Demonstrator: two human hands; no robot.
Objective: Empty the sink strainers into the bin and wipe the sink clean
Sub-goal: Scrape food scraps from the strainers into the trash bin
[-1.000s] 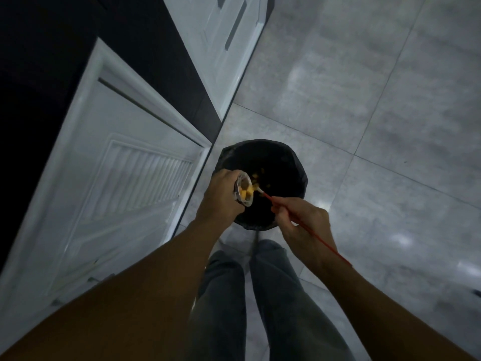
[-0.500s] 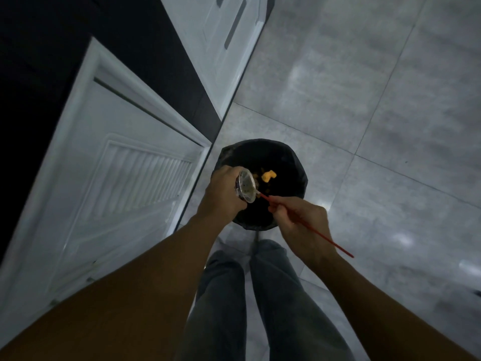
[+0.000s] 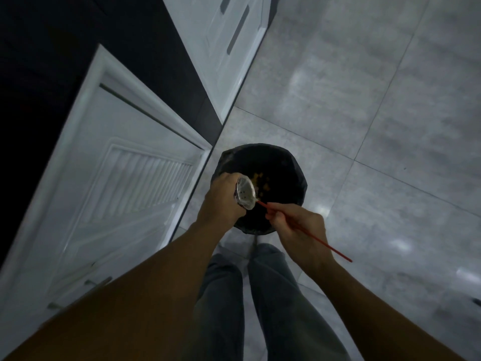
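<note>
A round black bin (image 3: 291,173) with a dark liner stands on the floor just ahead of my feet. My left hand (image 3: 221,201) grips a metal sink strainer (image 3: 245,194), tipped on its side over the bin's left rim, its perforated inside bare. My right hand (image 3: 296,230) holds a thin red stick (image 3: 322,244) whose tip touches the strainer's lower edge. Yellow food scraps (image 3: 261,181) lie inside the bin. The sink is out of view.
White cabinet doors (image 3: 125,183) stand open on my left, the nearer one close to the bin. Another white door (image 3: 221,48) is farther back. Grey floor tiles (image 3: 377,126) spread to the right. My legs in grey trousers (image 3: 260,295) are below.
The yellow scraps that sat in the strainer have been pushed out with the stick and dropped into the bin. The strainer now looks bare inside. Both hands stay over the bin.
</note>
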